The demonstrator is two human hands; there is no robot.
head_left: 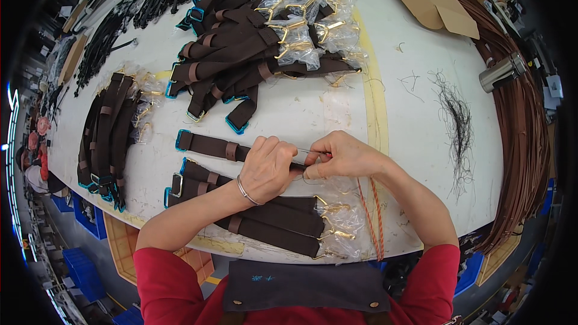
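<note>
My left hand, with a bangle at its wrist, is closed on a dark brown webbing strap that lies across the table in front of me. The strap has a brown leather loop and a blue-wrapped buckle at its left end. Close beside it, my right hand is closed with fingertips pinched around a thin metal tool, whose kind I cannot make out. Its tip points toward my left hand. The strap's right end is mostly hidden by my hands. Just below my hands lie several similar straps with plastic-wrapped gold hooks.
A large pile of straps lies ahead, and a smaller bundle at the left. Loose dark threads are scattered at the right, near a metal cylinder and long brown strips. An orange cord hangs over the near table edge.
</note>
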